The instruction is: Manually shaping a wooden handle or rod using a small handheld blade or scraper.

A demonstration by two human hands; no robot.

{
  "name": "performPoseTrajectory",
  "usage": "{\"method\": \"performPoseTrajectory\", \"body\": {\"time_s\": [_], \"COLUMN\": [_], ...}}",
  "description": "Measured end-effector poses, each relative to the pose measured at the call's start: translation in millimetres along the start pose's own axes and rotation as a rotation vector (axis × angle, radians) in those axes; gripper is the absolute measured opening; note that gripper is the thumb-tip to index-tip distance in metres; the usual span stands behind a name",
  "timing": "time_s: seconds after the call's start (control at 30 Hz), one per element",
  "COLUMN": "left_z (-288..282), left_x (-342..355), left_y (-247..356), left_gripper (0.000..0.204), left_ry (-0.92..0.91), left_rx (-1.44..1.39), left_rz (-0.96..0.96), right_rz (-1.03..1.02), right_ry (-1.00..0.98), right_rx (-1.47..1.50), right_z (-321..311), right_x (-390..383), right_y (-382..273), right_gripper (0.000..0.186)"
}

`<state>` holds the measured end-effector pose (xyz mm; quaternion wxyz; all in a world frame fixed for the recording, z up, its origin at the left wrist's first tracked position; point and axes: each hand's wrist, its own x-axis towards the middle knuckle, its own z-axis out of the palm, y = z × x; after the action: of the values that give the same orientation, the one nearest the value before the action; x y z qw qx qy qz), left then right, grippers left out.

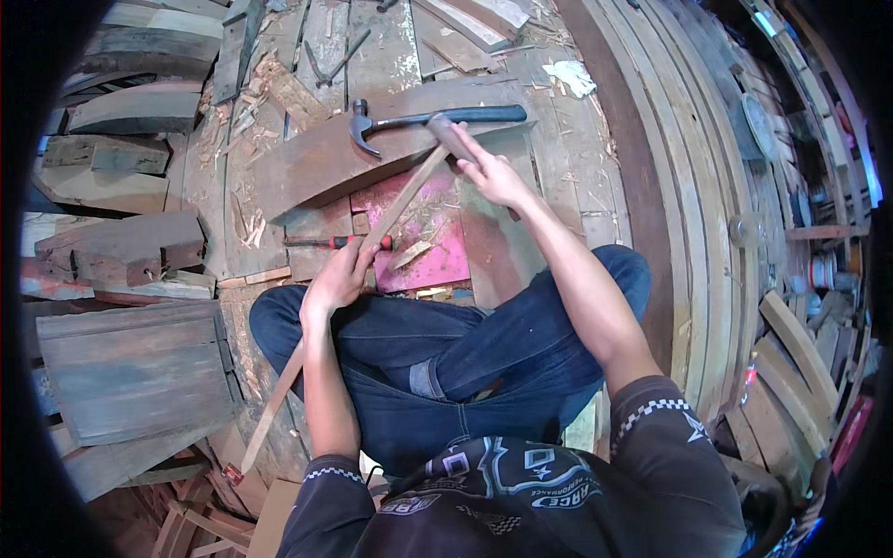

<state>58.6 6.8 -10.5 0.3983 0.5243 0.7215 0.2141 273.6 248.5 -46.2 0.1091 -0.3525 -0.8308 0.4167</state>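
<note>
My left hand [344,271] is closed around a long thin wooden strip [406,196], which slants from lower left up past my knee. At the strip's upper end, my right hand [493,177] grips a short brownish wooden piece [450,138]; its exact kind is hard to make out. Just beyond, a claw hammer [446,116] with a dark handle lies on a thick wooden plank [312,166]. Beside my left hand rests a screwdriver [339,243] with a red and black handle. Under the strip is a pink board [442,246] scattered with shavings.
Pincers [335,60] and wood scraps lie on the plank floor ahead. Thick timber pieces [121,246] are stacked at left. Long beams [674,186] run along the right, with a white crumpled scrap [569,78] near them. My crossed legs [428,325] sit close below.
</note>
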Motion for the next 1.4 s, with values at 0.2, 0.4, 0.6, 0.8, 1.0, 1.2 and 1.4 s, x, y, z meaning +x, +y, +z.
{"method": "performPoseTrajectory", "body": {"time_s": [0.2, 0.4, 0.6, 0.8, 1.0, 1.2, 1.4], "left_z": [1.5, -5.1, -3.6, -4.1, -10.5, -0.2, 4.4], "left_x": [10.1, 2.0, 7.9, 10.9, 5.1, 13.1, 14.3], "left_y": [-6.8, 13.4, -4.0, 9.6, 15.3, -5.1, -12.0], "left_gripper": [0.034, 0.039, 0.039, 0.041, 0.040, 0.041, 0.044], "left_ry": [0.023, 0.002, -0.040, -0.010, -0.015, 0.021, 0.069], "left_rx": [0.041, -0.041, -0.050, 0.050, 0.084, 0.058, 0.066], "left_rz": [0.058, 0.023, 0.019, -0.070, -0.017, 0.040, 0.027], "right_rz": [-0.366, -0.135, -0.153, -0.379, -0.053, -0.483, -0.415], "right_ry": [-0.263, -0.051, 0.017, -0.210, 0.037, -0.227, 0.174], "right_rx": [-0.034, -0.003, 0.097, 0.032, 0.058, -0.032, 0.039], "right_z": [24.7, 13.7, 16.2, 30.4, 8.0, 35.0, 38.3], "right_x": [-27.0, -9.1, -10.8, -41.3, -3.7, -31.6, -9.1], "right_y": [-13.2, -2.0, -4.0, -15.0, 1.2, -6.5, 17.7], "right_gripper": [0.065, 0.064, 0.066, 0.061, 0.060, 0.066, 0.060]}}
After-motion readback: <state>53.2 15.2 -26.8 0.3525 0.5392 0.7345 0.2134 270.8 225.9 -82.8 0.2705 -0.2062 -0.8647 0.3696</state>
